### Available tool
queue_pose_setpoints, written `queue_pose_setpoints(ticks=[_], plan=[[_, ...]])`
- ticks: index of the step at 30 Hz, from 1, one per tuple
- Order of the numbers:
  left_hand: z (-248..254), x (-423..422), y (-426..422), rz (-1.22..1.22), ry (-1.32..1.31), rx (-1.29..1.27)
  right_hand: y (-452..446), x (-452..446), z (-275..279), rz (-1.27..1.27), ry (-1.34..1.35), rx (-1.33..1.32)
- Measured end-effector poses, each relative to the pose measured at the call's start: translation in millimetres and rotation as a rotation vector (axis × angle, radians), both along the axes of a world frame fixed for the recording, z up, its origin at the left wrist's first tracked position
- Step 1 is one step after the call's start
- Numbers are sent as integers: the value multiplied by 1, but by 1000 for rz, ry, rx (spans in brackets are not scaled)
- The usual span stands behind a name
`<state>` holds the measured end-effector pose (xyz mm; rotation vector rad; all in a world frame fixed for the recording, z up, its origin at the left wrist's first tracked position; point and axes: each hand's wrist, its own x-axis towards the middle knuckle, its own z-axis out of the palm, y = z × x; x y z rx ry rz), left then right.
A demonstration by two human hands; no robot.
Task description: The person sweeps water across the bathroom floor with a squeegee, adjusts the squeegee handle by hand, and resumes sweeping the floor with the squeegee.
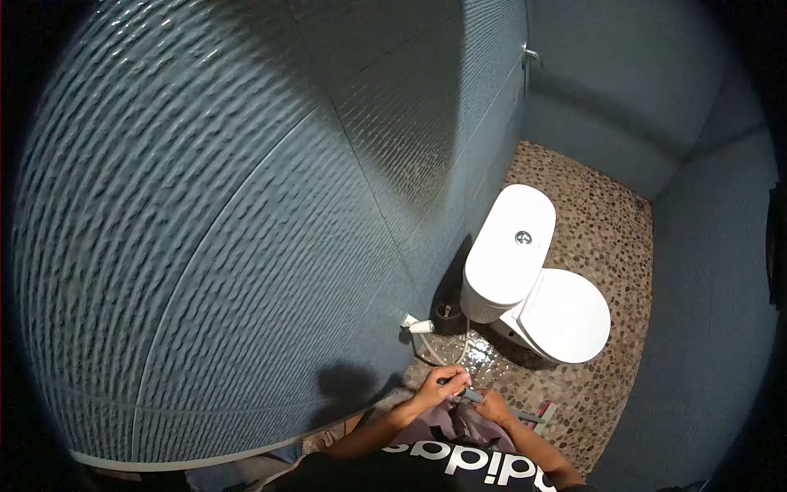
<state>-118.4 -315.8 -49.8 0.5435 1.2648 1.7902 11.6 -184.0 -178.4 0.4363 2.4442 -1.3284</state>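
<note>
Both of my hands are closed around the grey handle of a long-handled floor brush [525, 416]. My left hand [443, 385] grips the dark upper end of the handle, in front of my body. Lower down the same handle, my right hand [493, 407] is wrapped around it. The brush's narrow head, pink and pale green, rests on the brown pebbled floor [586, 402] to the right. Its bristles are too small to make out clearly.
A white toilet with its lid down [566, 317] and cistern [510, 246] stands ahead. By the blue-grey ribbed wall [270, 271] hang a white spray nozzle [420, 326] and hose [434, 355]. The floor near the toilet glistens wet. A tap [533, 56] juts out at the far corner.
</note>
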Motion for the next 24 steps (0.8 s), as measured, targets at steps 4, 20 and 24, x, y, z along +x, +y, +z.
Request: queue_pose_setpoints(ticks=[4, 20, 24], plan=[[3, 1, 3, -23, 30, -2, 4, 2, 3, 12, 37, 71], [3, -3, 3, -54, 90, -40, 5, -6, 30, 5, 26, 38], [3, -2, 2, -50, 70, -40, 3, -4, 24, -13, 44, 28]])
